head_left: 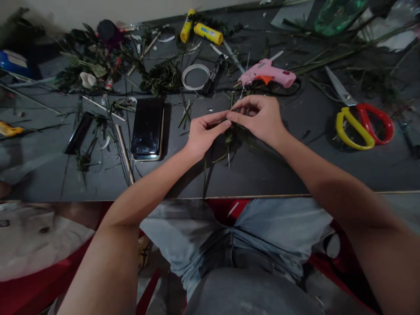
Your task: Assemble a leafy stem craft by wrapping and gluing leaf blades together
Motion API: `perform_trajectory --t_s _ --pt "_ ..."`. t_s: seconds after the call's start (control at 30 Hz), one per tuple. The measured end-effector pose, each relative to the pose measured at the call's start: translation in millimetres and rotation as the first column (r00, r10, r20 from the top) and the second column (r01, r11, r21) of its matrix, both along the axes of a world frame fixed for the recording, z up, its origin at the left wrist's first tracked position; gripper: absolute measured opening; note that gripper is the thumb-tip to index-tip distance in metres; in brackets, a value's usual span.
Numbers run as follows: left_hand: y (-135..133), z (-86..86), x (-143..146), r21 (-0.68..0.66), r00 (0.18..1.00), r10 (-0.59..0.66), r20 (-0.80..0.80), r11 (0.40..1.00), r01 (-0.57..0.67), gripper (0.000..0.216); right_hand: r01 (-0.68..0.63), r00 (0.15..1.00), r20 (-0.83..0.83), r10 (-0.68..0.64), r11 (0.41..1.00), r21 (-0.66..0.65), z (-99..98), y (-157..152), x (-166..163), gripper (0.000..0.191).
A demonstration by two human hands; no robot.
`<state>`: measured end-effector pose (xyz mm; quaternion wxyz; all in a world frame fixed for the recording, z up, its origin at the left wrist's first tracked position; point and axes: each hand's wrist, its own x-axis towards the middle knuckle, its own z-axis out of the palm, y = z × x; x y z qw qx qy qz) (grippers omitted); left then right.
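Note:
My left hand (206, 133) and my right hand (259, 118) meet over the middle of the dark table (262, 175), fingertips touching. Both pinch a thin green stem (229, 141) with small leaves that hangs down between them toward the table's front edge. The fingers of each hand are pressed together on the stem. A pink glue gun (267, 73) lies just beyond my right hand.
A dark phone (147, 127) lies left of my hands. Yellow-and-red scissors (359, 118) lie at the right. A white tape ring (196, 77), two yellow tubes (207, 33), leafy cuttings (98, 65) and thin sticks (124, 153) litter the back and left.

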<state>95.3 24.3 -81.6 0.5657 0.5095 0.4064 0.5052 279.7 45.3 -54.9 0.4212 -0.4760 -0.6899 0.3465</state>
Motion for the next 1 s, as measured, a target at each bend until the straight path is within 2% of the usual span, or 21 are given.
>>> perform_trajectory --t_s 0.1,0.23,0.47,0.63,1.0 --pt "4.7 -5.5 -1.5 0.01 0.999 0.025 0.028 1.0 -0.026 0.042 -0.084 0.995 0.05 0.087 0.995 -0.058 -1.7 3.7 2.3 0.045" --pt "7.8 -9.7 -2.1 -0.023 0.998 0.038 0.039 0.999 -0.038 0.041 -0.177 0.983 0.043 0.179 0.982 -0.061 -0.1 5.4 4.3 0.046" --pt "8.4 -4.7 -1.5 -0.102 1.0 0.008 0.004 0.995 -0.007 0.033 -0.188 0.978 0.074 0.193 0.98 -0.07 7.6 1.5 5.2 0.041" --pt "7.8 0.8 -2.7 -0.104 0.999 -0.044 -0.013 0.994 0.043 0.035 -0.193 0.977 0.071 0.199 0.978 -0.082 8.4 1.1 6.8 0.041" --pt "5.4 6.2 -5.4 -0.042 0.997 0.045 -0.063 0.998 -0.048 0.03 -0.28 0.959 -0.001 0.282 0.95 -0.141 6.7 3.9 10.0 0.037"
